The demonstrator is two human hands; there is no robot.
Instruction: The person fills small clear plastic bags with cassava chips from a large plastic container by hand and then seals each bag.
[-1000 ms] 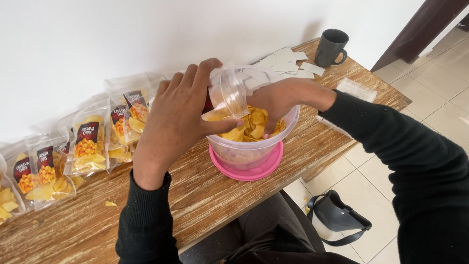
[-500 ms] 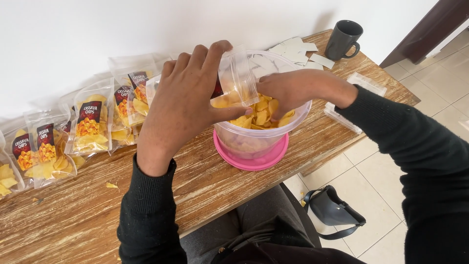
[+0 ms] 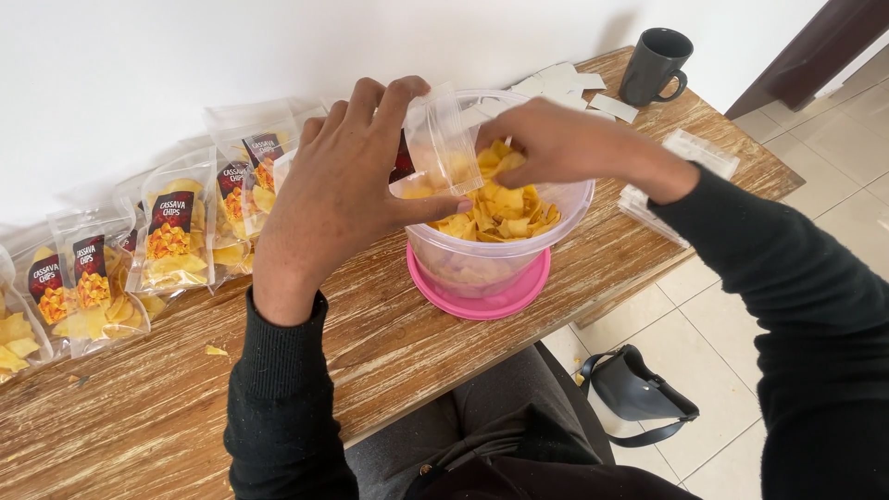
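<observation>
While the left hand (image 3: 347,185) pinches a clear pouch (image 3: 443,139) over the tub (image 3: 500,259), right-hand fingers (image 3: 519,139) grip chips (image 3: 505,208); crumbs may spill onto the counter (image 3: 370,343).

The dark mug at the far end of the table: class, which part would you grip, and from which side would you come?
Grip the dark mug by its loop handle, which juts toward the table's near edge on the right, so come from that side. The mug stands upright and apart from the white slips, leaving the handle free. The right hand is the nearer of the two hands.
</observation>
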